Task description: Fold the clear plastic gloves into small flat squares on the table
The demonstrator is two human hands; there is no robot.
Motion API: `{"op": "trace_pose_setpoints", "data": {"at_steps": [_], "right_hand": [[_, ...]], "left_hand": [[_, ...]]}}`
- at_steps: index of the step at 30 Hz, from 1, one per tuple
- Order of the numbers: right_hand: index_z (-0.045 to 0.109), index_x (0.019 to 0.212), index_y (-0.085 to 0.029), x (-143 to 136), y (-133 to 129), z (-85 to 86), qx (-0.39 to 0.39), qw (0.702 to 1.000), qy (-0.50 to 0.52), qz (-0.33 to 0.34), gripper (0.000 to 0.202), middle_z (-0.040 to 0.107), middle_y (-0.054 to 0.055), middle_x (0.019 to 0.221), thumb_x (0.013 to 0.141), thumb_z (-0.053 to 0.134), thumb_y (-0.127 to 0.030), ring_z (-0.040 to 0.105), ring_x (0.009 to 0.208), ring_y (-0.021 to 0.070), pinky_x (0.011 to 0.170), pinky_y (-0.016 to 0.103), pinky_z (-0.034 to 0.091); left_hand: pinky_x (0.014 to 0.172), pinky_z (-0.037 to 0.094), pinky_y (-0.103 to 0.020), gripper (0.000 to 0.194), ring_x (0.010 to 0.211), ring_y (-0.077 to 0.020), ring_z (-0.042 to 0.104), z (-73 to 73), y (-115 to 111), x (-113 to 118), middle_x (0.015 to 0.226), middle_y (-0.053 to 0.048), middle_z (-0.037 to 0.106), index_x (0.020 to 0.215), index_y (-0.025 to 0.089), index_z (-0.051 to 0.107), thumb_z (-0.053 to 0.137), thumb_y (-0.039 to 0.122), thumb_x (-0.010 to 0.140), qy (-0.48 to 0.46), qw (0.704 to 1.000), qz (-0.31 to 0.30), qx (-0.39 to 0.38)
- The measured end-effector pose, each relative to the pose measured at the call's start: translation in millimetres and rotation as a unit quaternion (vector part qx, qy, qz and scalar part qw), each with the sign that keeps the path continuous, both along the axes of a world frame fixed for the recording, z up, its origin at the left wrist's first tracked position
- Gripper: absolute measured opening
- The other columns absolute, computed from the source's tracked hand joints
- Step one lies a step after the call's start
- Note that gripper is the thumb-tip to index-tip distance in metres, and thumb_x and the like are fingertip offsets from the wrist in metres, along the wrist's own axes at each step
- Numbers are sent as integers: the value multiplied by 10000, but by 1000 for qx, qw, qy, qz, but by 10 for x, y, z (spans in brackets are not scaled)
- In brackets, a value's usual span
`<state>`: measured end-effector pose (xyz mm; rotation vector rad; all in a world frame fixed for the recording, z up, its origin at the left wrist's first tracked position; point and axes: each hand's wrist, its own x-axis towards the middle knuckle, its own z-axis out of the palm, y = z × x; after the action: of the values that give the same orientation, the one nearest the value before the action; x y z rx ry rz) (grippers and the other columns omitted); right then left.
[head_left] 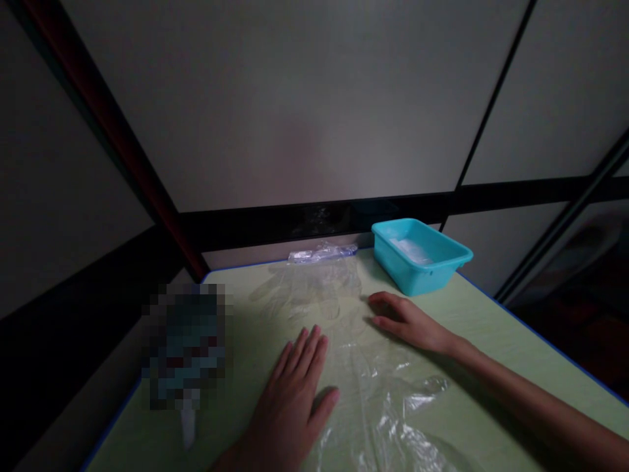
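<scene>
My left hand lies flat on the pale green table, fingers stretched out and thumb apart, holding nothing. Beside its thumb is a crumpled, clear disposable plastic glove, spread toward the front edge of the view. My right hand rests at the right of the glove's upper end, with its fingers loosely bent and a gap between thumb and forefinger. Nothing shows in it. Beyond both hands, another clear plastic glove lies flat, its fingers pointing toward me.
A turquoise plastic basin with something whitish inside stands at the back right corner. Bunched clear plastic lies along the back edge. At left is a pixelated object with a white lower end. Pale cabinet panels rise behind the table.
</scene>
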<state>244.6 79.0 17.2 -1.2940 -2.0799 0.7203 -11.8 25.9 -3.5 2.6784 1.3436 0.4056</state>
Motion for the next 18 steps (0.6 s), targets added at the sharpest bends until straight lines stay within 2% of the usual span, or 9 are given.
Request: {"op": "trace_pose_setpoints", "data": {"at_steps": [2, 4, 7, 9, 13, 18], "right_hand": [[496, 1054, -119, -90, 120, -16, -2, 1000, 8, -3, 310, 599, 89, 915, 787, 541, -270, 579, 784, 189, 671, 317, 491], [474, 1052, -121, -180, 223, -41, -9, 1000, 18, -1, 335, 588, 41, 794, 736, 559, -190, 558, 651, 150, 565, 262, 466], [453, 1030, -129, -272, 312, -59, -20, 999, 45, 10, 360, 548, -14, 676, 679, 524, -92, 518, 564, 117, 515, 223, 425], [445, 1022, -136, -292, 324, -38, -19, 997, 67, 17, 374, 532, -23, 664, 659, 501, -67, 506, 569, 112, 533, 225, 418], [422, 1031, -152, -264, 261, 81, -9, 992, 124, 37, 368, 505, -17, 707, 674, 499, -102, 497, 605, 111, 587, 248, 430], [398, 1098, -164, -200, 41, 221, -37, 978, 174, 108, 418, 511, 0, 786, 705, 539, -148, 524, 657, 109, 623, 258, 460]], "left_hand": [[1031, 258, -481, 533, 1305, -260, 226, -17, 16, -2, 1423, -117, 277, 1347, 133, 309, 427, 285, 850, -49, 999, 19, -7], [1030, 260, -477, 481, 1292, -250, 265, -37, 54, -10, 1401, -130, 329, 1310, 126, 360, 408, 243, 846, -123, 991, 47, -16], [1025, 273, -456, 405, 1227, -236, 380, -63, 140, -32, 1302, -113, 470, 1208, 153, 463, 434, 205, 807, -262, 960, 94, -34], [1007, 306, -433, 361, 1169, -226, 447, -69, 189, -46, 1227, -96, 532, 1147, 167, 500, 447, 199, 792, -319, 939, 119, -45], [971, 358, -397, 306, 1112, -216, 495, -49, 222, -58, 1149, -88, 569, 1079, 161, 524, 438, 205, 789, -345, 927, 137, -48], [959, 366, -415, 321, 1105, -227, 495, -14, 206, -58, 1146, -101, 564, 1091, 150, 518, 426, 197, 788, -348, 927, 134, -42]]}}
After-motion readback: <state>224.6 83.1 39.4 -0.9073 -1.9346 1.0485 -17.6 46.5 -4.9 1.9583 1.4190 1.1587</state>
